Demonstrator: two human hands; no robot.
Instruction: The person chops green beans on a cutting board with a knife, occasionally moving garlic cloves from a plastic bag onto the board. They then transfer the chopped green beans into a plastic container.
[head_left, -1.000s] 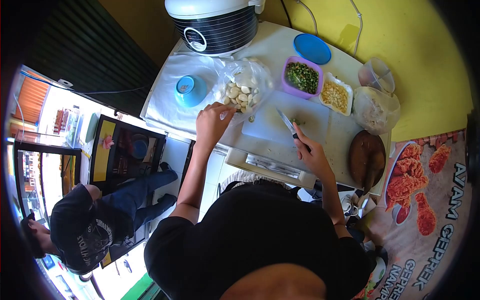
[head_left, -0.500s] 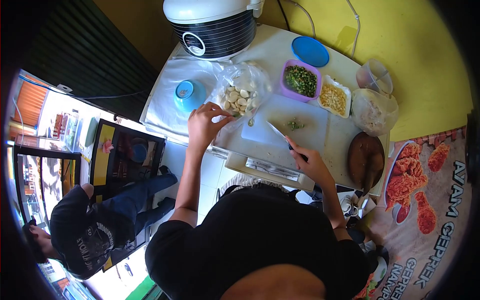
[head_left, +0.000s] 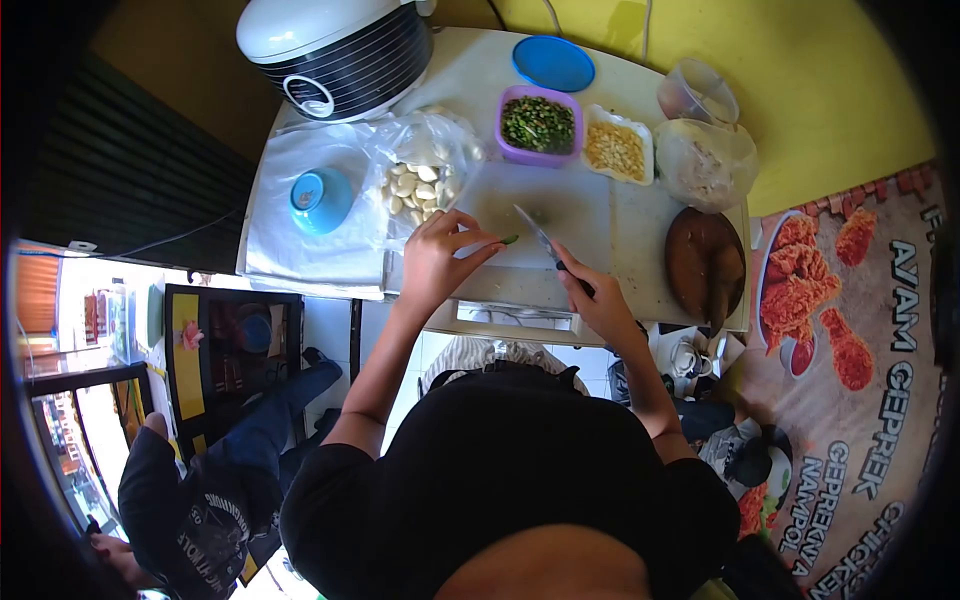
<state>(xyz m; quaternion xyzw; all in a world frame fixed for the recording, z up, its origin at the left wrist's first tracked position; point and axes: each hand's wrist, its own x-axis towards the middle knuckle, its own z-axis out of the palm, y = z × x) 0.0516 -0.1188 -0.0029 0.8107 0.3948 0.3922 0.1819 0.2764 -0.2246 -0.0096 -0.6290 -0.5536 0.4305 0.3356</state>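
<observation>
My left hand (head_left: 440,256) pinches a small green piece (head_left: 509,240), perhaps a chili, over the left part of the white cutting board (head_left: 580,215). In my right hand (head_left: 598,300) is a knife (head_left: 540,236), its blade pointing up and left above the board. A dark smudge shows on the board near the knife tip. Behind the board stands a purple container (head_left: 540,157) of chopped green pieces, beside a white tray (head_left: 617,145) of chopped pale pieces. A plastic bag (head_left: 455,135) holding pale cloves lies just beyond my left hand.
A blue bowl (head_left: 322,200) sits upside down at the left, near a rice cooker (head_left: 350,60). Along the back and right are a blue lid (head_left: 553,63), a clear tub (head_left: 698,92), a plastic bag (head_left: 706,165) and a brown mortar (head_left: 690,265). People (head_left: 215,510) are at both sides.
The view has shifted, so the table appears further left and higher. My left hand now holds the green piece nearer the knife. The green bits on the board have gone from it.
</observation>
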